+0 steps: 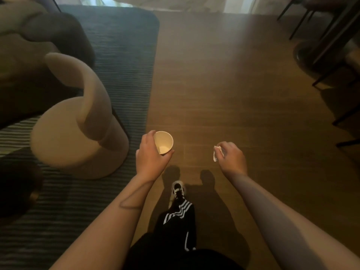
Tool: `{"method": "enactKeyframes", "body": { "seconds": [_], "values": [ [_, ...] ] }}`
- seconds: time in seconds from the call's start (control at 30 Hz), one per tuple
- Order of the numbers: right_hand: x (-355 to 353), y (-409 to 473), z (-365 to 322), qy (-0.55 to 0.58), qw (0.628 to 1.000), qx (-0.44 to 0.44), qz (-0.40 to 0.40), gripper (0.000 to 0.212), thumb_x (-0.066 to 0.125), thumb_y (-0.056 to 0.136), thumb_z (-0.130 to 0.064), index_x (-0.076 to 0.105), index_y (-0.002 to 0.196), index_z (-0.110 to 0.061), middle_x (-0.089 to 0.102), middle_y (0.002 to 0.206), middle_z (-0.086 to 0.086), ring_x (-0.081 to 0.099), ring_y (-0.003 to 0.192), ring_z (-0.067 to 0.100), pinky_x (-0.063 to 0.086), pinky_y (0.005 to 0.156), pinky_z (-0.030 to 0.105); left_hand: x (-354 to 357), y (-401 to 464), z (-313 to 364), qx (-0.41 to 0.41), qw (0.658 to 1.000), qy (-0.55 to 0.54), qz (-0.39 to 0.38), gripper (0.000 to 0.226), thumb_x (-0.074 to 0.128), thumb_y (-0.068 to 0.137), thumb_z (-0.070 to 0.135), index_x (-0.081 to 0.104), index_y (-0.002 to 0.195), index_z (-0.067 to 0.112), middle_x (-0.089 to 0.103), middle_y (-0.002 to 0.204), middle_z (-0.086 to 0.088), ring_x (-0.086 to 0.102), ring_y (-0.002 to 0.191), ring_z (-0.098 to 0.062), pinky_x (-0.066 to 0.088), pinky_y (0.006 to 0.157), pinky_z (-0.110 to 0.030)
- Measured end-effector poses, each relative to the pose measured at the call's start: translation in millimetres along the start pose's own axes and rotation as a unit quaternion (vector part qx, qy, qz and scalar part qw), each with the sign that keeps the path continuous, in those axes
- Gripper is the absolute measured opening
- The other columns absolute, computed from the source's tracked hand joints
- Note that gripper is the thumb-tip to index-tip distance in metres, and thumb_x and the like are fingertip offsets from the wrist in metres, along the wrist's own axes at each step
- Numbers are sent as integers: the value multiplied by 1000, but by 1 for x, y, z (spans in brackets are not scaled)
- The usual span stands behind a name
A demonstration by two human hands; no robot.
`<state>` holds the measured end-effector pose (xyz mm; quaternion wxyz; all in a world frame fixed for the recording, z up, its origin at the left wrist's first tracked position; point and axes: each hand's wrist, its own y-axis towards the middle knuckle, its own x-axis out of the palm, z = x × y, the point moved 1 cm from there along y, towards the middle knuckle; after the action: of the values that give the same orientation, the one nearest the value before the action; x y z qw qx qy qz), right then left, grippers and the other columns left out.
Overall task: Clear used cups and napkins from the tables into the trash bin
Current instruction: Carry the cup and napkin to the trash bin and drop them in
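My left hand (pixel 150 155) grips a white paper cup (pixel 164 142) by its side, mouth tilted up toward me, its inside looking empty. My right hand (pixel 231 155) pinches a small crumpled white napkin (pixel 216 152) between thumb and fingers. Both hands are held out in front of me above a brown wooden floor (pixel 233 84). No trash bin is in view.
A beige round upholstered chair (pixel 78 133) stands close on my left on a dark striped rug (pixel 126 55). Dark furniture sits behind it. Chair legs and a round table base (pixel 309 53) are at the far right. My foot (pixel 178 191) is on the floor below.
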<state>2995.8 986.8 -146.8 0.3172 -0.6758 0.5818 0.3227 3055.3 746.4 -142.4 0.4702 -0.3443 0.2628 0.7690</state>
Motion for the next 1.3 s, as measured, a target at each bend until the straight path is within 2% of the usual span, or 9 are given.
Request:
{"method": "enactKeyframes", "body": {
  "seconds": [0.23, 0.37, 0.5, 0.73, 0.9, 1.0, 1.3],
  "values": [
    [-20, 202, -37, -11, 1000, -19, 7, 19, 52, 93, -26, 65, 94, -11, 62, 96, 9, 58, 85, 26, 37, 66, 29, 31, 192, 39, -9, 1000, 8, 1, 82, 77, 69, 45, 37, 136, 17, 45, 131, -3, 47, 116, -21, 40, 93, -41],
    [-34, 290, -48, -1, 1000, -10, 29, 19, 53, 93, -28, 64, 91, -14, 61, 94, 8, 57, 81, 26, 36, 63, 28, 47, 279, 63, 4, 1000, 13, -4, 83, 75, 71, 46, 34, 137, 17, 43, 134, -3, 44, 119, -22, 38, 96, -43],
    [-39, 379, -43, 5, 1000, -14, 27, 20, 53, 93, -28, 65, 93, -12, 63, 96, 9, 59, 83, 27, 45, 67, 33, 78, 360, 86, -19, 1000, 20, -11, 85, 75, 70, 47, 34, 138, 17, 42, 135, -3, 45, 119, -23, 38, 97, -43],
    [-53, 568, -14, 24, 999, -33, 23, 18, 54, 93, -27, 65, 92, -13, 62, 96, 7, 58, 84, 25, 38, 66, 28, 151, 516, 139, -22, 1000, -4, 13, 84, 78, 69, 44, 37, 136, 14, 46, 131, -4, 48, 116, -23, 42, 95, -46],
    [-90, 710, -6, 9, 998, -59, 5, 19, 52, 93, -28, 64, 92, -13, 63, 97, 7, 58, 86, 25, 44, 70, 33, 185, 637, 197, -42, 998, 3, 46, 84, 79, 69, 44, 38, 136, 13, 47, 131, -6, 50, 114, -25, 44, 94, -46],
    [-106, 780, -8, 4, 997, -71, 5, 20, 52, 93, -28, 65, 92, -13, 63, 98, 8, 59, 86, 26, 43, 69, 32, 198, 697, 220, -50, 997, 12, 52, 84, 78, 69, 45, 38, 136, 13, 46, 132, -7, 49, 116, -26, 44, 95, -47],
    [-96, 958, -20, 24, 996, -76, -25, 21, 52, 94, -27, 65, 94, -12, 62, 97, 7, 56, 82, 20, 42, 68, 29, 241, 852, 241, -77, 996, 17, 49, 84, 78, 70, 43, 38, 137, 12, 46, 133, -7, 49, 117, -25, 42, 96, -47]
  ]
}}
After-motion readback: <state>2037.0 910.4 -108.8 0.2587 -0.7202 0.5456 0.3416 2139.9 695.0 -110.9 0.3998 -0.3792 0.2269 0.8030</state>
